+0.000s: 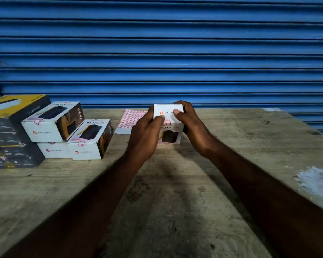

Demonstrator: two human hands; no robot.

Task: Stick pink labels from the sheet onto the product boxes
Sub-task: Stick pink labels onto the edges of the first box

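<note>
I hold a white Portronics product box (168, 110) above the table centre with both hands. My left hand (146, 132) grips its left side, thumb on the top face. My right hand (189, 121) grips the right side, thumb pressing the top face near the logo. A pink-bordered label (168, 122) sits on the box at the edge between top and front face. The sheet of pink labels (128, 119) lies flat on the table behind my left hand, partly hidden by it.
At the left stand three white boxes (53, 125) stacked and leaning, with pink labels on them, beside a larger yellow-and-black box (11, 131). The wooden table (175, 192) ends at a blue roller shutter (157, 53). A pale patch (317, 179) marks the table's right edge.
</note>
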